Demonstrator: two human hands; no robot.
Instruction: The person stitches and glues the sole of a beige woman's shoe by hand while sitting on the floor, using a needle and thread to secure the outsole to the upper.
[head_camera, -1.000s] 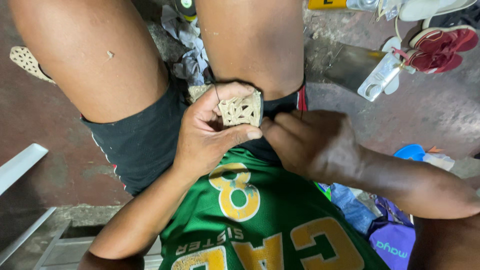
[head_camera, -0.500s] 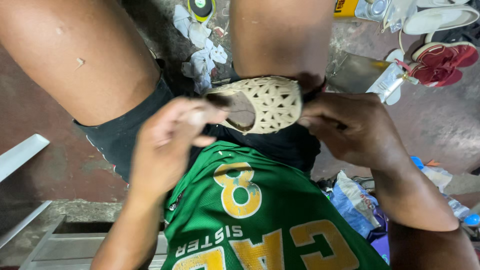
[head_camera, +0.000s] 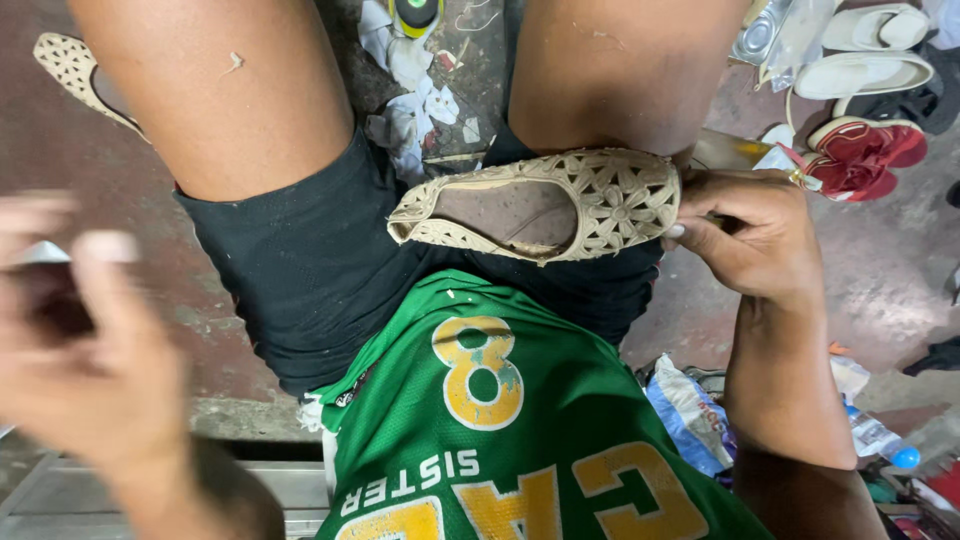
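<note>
Beige cut-out shoe of matt, perforated leather-like material, green jersey of smooth cloth

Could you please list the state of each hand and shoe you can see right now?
beige shoe: lying across the lap, opening up, toe held by the right hand
right hand: gripping the shoe's toe
left hand: raised off the shoe, blurred, grip unclear
second beige shoe: on the floor, partly hidden by the leg
red sandals: on the floor, untouched
white shoes: on the floor, side by side
</note>
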